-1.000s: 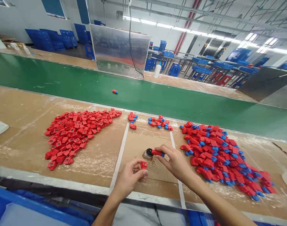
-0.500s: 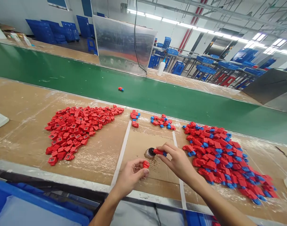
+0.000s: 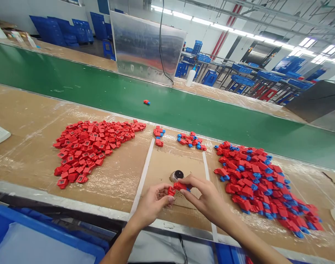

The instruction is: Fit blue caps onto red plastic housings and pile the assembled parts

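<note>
Between its thumb and fingers, my left hand (image 3: 153, 203) pinches a small red plastic block (image 3: 171, 191). My right hand (image 3: 204, 192) is closed on a red and blue plastic piece (image 3: 180, 186), its red end up against or very close to the block. Whether the two parts touch I cannot tell. Just behind them, a small round jar (image 3: 176, 176) with a black top stands on a cardboard sheet (image 3: 161, 165). Dark specks lie around the jar, partly hidden by my hands.
Left lies a pile of red blocks (image 3: 87, 146); right, a pile of red and blue pieces (image 3: 255, 179). Several joined pieces (image 3: 190, 140) sit behind the jar. One piece (image 3: 146, 102) rests on the green belt (image 3: 106, 88). A blue bin (image 3: 46, 234) stands at lower left.
My right hand has moved left and toward me, away from the jar, bringing its red and blue piece to the red block. The piece on the belt appears slightly further right.
</note>
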`<action>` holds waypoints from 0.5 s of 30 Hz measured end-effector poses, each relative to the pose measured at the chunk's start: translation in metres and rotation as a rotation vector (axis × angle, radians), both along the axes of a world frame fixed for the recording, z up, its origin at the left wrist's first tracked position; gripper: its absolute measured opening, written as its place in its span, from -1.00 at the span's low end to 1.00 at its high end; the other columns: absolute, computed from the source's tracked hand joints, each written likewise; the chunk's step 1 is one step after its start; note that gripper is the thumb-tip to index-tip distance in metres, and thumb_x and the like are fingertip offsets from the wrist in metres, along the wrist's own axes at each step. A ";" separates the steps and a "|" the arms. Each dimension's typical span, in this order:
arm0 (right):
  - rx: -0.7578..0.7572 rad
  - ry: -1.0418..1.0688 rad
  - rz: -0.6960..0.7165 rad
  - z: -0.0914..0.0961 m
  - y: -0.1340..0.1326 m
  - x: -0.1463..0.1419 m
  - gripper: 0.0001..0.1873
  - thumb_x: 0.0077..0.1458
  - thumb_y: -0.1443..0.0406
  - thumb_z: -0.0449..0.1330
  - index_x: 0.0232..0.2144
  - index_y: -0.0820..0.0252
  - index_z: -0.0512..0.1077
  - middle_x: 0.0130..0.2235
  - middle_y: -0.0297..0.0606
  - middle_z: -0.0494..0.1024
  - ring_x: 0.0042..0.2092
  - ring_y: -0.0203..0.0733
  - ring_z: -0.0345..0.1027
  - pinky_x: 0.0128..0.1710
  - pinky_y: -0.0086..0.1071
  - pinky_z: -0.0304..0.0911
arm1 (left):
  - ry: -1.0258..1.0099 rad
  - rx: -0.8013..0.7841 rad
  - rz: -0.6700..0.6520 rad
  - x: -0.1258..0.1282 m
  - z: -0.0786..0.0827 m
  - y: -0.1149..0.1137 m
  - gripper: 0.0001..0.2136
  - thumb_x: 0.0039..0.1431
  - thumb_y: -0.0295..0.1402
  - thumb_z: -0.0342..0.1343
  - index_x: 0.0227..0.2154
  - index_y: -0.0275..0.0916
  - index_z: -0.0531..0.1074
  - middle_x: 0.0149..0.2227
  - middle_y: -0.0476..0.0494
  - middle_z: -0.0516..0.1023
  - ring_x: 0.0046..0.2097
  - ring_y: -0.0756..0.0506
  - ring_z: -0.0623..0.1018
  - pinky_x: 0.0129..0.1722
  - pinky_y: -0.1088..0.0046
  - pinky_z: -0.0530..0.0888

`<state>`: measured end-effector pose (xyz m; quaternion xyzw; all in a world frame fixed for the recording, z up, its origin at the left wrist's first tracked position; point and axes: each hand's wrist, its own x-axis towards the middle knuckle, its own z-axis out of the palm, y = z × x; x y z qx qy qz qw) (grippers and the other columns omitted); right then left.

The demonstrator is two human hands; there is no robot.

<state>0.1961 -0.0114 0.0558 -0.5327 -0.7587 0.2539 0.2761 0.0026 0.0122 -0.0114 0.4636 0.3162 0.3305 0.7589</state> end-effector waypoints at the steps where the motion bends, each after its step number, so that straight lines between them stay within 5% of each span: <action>1: -0.008 -0.004 -0.004 -0.002 -0.001 -0.001 -0.80 0.25 0.25 0.12 -0.10 0.10 0.44 -0.25 -0.21 0.54 -0.22 -0.14 0.43 -0.21 -0.31 0.33 | 0.000 0.000 -0.001 0.000 0.000 0.000 -0.72 0.09 -0.29 0.24 -0.15 -0.31 0.52 -0.39 -0.09 0.48 -0.34 -0.03 0.44 -0.32 0.49 0.36; 15: -0.035 -0.055 0.083 -0.014 -0.010 -0.011 -0.83 0.29 0.29 0.05 -0.25 0.11 0.46 -0.34 -0.25 0.42 -0.31 -0.18 0.37 -0.32 -0.36 0.29 | 0.152 0.165 -0.064 -0.007 0.000 -0.005 -0.83 0.18 -0.34 0.09 -0.24 -0.28 0.52 -0.48 0.00 0.38 -0.43 -0.01 0.32 -0.41 0.51 0.27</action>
